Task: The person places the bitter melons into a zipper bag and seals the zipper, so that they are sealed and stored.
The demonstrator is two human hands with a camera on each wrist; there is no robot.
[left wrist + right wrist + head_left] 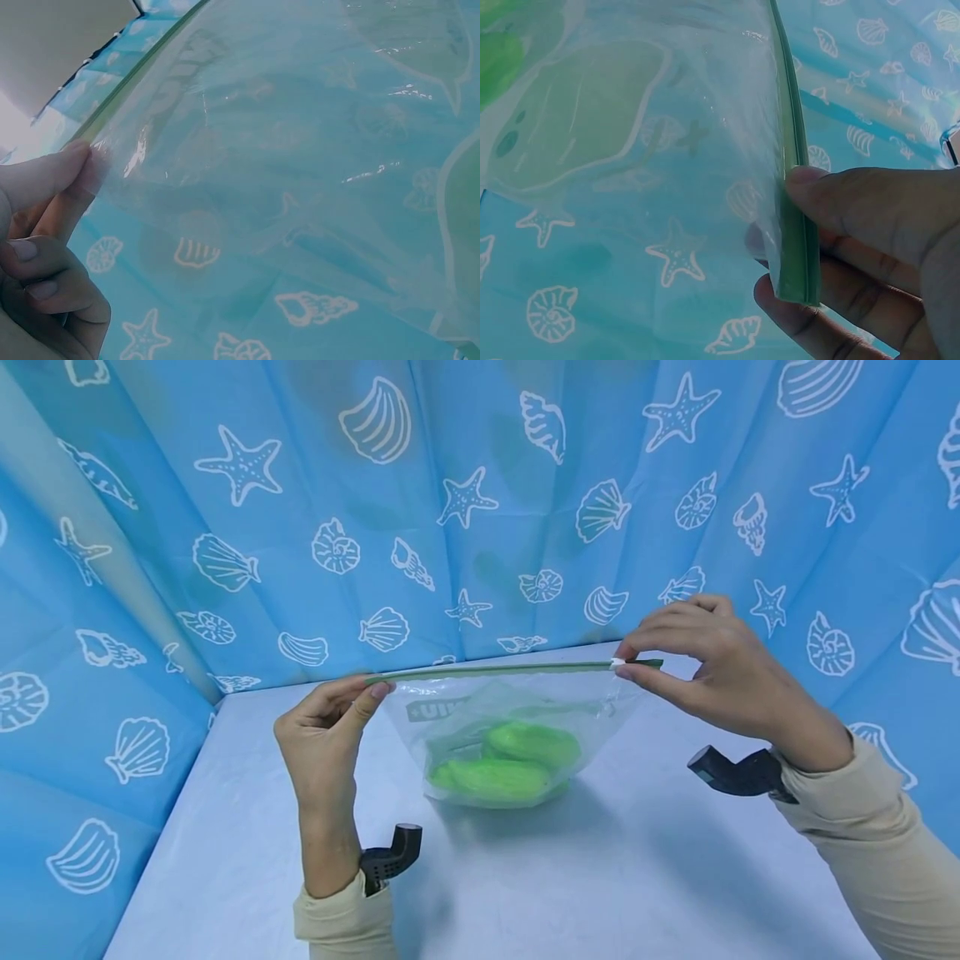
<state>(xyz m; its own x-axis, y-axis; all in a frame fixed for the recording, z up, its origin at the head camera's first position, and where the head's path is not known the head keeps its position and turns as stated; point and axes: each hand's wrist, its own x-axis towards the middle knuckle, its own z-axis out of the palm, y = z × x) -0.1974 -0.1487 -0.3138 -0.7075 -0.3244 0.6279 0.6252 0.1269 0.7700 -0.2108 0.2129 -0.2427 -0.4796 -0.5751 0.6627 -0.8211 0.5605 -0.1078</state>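
Blue plastic sheeting [480, 527] printed with white shells and starfish hangs in soft folds on three sides of a pale, smooth tabletop [570, 893]. Held up over the middle of that surface is a clear, glossy zip bag [510, 718], its thin film creased and catching glare, with a faint printed mark near the top. A straight green zip strip [510, 670] runs along its upper edge, stretched level between the two hands. Inside, at the sagging bottom, lie bright green, rounded, oblong pieces [510, 764]; what they are cannot be told.

At the strip's left end, the left hand [326, 752] rises from a beige sleeve with the wrist upright, and thumb and forefinger pinch the corner while the other fingers curl into the palm. In the left wrist view the fingertips [71, 169] press the film flat.

From the right side the right hand [712, 668] reaches in, wrist slightly raised, thumb below and fingers above, pinching the strip's far end, where a small white slider [617, 664] sits. The right wrist view shows the thick, ridged green strip clamped between thumb and fingers [870, 199].
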